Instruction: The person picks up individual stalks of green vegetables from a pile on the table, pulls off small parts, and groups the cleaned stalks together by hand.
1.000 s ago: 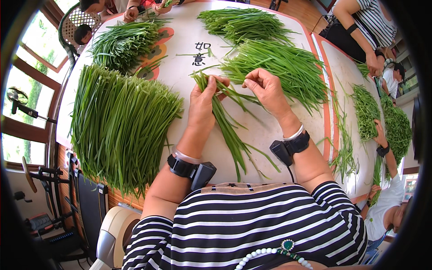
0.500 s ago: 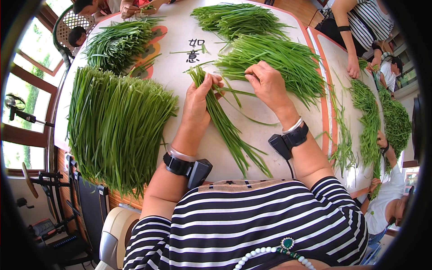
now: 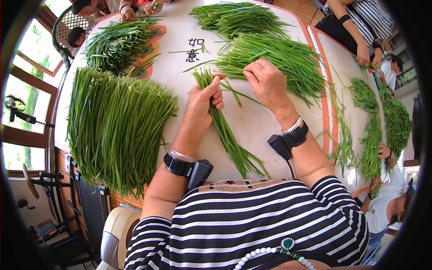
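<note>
My left hand [image 3: 203,100] is wrapped round a small bunch of garlic chives [image 3: 227,135]. The cut ends stick up above my thumb, and the green tips fan out down toward my striped shirt. Close by on the right, my right hand [image 3: 267,83] is closed, thumb against curled fingers, at the near left edge of a loose chive pile [image 3: 279,60]; whatever it may pinch is hidden. Some stray chive blades [image 3: 234,92] lie on the white table [image 3: 180,130] between my hands. To the left stands a big, neatly lined-up stack of chives [image 3: 119,130].
Farther off are another chive heap [image 3: 236,19] and a smaller one [image 3: 119,45] at the far left. Co-workers' hands [image 3: 128,12] work at the far edge. On the right, others handle greens on a second table [image 3: 353,121]. A chair [image 3: 114,236] stands at lower left.
My left fingers have closed more fully round the bunch. A long curved blade that trailed to its right is no longer there. My right hand has shifted slightly away from me.
</note>
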Available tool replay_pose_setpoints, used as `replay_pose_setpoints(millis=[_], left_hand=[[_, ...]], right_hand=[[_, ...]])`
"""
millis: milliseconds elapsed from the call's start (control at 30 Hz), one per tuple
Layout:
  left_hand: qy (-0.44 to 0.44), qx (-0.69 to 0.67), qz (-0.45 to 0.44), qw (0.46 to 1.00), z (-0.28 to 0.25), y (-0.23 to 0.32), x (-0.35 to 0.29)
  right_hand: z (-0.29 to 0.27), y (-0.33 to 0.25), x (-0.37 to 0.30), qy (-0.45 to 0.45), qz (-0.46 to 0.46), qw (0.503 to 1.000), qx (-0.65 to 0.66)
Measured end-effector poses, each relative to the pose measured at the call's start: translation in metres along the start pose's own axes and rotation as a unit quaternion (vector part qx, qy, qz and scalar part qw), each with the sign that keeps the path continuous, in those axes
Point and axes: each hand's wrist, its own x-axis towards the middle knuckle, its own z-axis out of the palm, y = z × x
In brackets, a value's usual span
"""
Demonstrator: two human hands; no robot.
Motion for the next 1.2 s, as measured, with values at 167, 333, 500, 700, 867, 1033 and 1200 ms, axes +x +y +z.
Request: replay_pose_setpoints(millis=[167,333,500,700,867,1033,1200], left_hand=[[0.000,0.027,-0.004,1.000,0.002,-0.002,0.000],[0.000,0.028,0.007,1.000,-0.001,-0.005,0.001],[0.028,0.041,0.022,0.999,-0.006,-0.012,0.005],[0.032,0.041,0.057,0.997,-0.004,-0.009,0.004],[-0.032,-0.032,0.082,0.996,-0.006,-0.006,0.006],[-0.130,-0.148,0.043,0.980,-0.017,-0.007,0.011],[-0.091,-0.009,-0.006,0.996,0.004,-0.005,-0.002]], right_hand=[[-0.003,0.006,-0.001,-0.018,0.016,0.999,-0.028],[-0.007,-0.014,0.007,0.024,-0.038,0.998,0.034],[-0.001,-0.021,0.002,-0.052,-0.111,0.990,0.073],[-0.006,-0.013,0.002,-0.152,0.108,0.949,0.253],[-0.005,-0.003,0.005,-0.053,0.145,0.940,0.305],[-0.010,-0.009,0.007,-0.027,0.157,0.920,0.357],[-0.005,-0.025,0.003,-0.095,0.166,0.920,0.341]])
